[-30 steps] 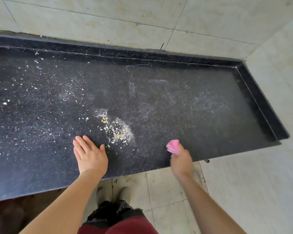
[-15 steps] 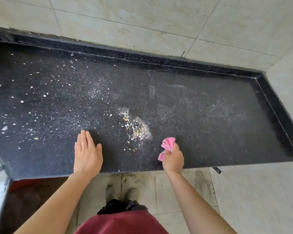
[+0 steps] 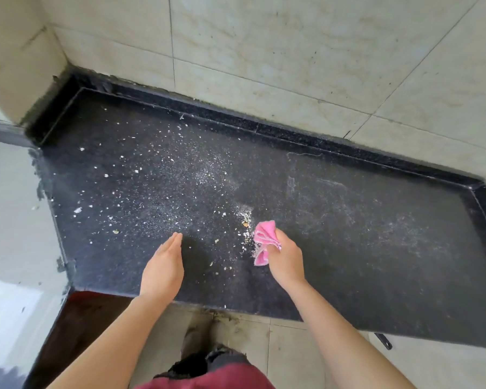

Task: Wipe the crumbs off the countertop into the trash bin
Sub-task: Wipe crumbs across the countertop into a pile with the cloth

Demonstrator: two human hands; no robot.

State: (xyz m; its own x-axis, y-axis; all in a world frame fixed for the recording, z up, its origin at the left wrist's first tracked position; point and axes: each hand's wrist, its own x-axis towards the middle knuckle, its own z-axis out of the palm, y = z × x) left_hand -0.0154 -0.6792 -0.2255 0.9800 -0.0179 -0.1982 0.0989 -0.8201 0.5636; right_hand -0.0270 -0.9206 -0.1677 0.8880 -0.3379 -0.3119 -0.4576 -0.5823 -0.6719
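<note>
A black speckled countertop [image 3: 348, 220] carries pale crumbs [image 3: 157, 189] scattered over its left half, with a small denser patch [image 3: 244, 217] near the middle. My right hand [image 3: 285, 259] grips a bunched pink cloth [image 3: 264, 237] pressed on the counter at the right edge of that patch. My left hand [image 3: 164, 268] stands on its edge near the front of the counter, fingers together and palm turned toward the cloth, holding nothing. No trash bin is in view.
Beige tiled walls [image 3: 292, 66] close the counter at the back and at both ends, behind a raised black rim [image 3: 264, 130]. A dark brown surface [image 3: 76, 327] lies below the counter's front left corner. Tiled floor [image 3: 292, 355] and my feet show below.
My right hand has carried the cloth up and left onto the crumb pile. My left hand has turned from flat on the counter onto its edge. The view has swung left.
</note>
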